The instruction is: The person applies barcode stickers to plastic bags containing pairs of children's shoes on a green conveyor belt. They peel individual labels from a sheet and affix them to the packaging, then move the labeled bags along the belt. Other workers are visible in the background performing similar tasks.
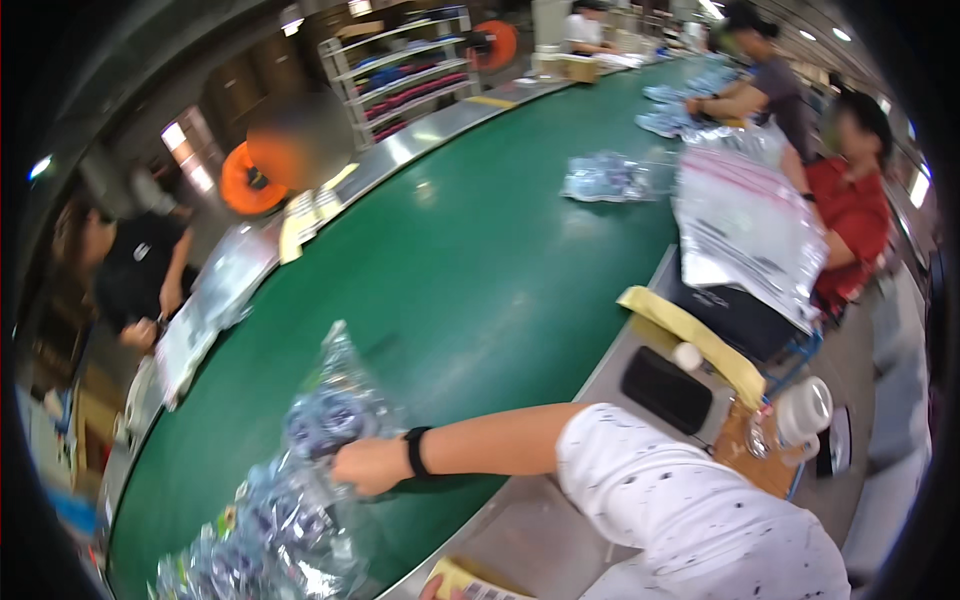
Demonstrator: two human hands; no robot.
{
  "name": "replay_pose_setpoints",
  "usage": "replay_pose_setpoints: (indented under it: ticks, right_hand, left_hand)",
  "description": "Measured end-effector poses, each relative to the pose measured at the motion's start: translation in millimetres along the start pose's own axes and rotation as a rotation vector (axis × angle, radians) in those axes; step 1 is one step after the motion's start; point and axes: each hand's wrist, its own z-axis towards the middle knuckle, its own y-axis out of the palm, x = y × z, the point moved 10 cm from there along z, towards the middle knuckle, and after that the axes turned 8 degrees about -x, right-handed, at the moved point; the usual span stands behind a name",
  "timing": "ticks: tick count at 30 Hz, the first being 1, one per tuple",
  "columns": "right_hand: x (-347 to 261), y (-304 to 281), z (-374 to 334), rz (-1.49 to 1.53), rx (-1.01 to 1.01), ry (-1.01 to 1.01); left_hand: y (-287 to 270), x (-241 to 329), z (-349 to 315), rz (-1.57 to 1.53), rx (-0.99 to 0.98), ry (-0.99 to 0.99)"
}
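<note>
My right hand (pixel 370 466), with a black band at its wrist, reaches across to the left over the green belt. Its fingers are closed on a clear plastic bag (pixel 335 418) holding blue-grey items whose exact kind is blurred. More clear bags (pixel 255 520) of such blue-grey items lie in a row beside it, toward the lower left. At the bottom edge only a few fingers of my left hand (pixel 434 588) show, closed on a yellow sheet of labels (pixel 470 584); the rest of that hand is out of frame.
The green conveyor belt (pixel 470 260) curves away, with another bag (pixel 610 177) farther along. A phone-like black object (pixel 667 389), a yellow strip (pixel 700 335) and a white bottle (pixel 804 405) sit at my right. Beyond lies a stack of clear bags (pixel 750 220). Co-workers stand along both sides.
</note>
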Motion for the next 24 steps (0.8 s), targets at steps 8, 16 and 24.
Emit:
replay_pose_setpoints:
  ticks: [8, 16, 24]
  right_hand:
    - [157, -217, -140, 0.01, 0.763, 0.326]
    - [290, -254, -478, -0.237, 0.854, 1.746]
    - [296, -254, -554, -0.624, 0.63, 2.137]
  left_hand:
    - [-8, -2, 0, 0.014, -0.009, 0.002]
    - [-10, -7, 5, 0.097, -0.031, -0.04]
    - [-24, -63, 16, 0.249, -0.172, -0.032]
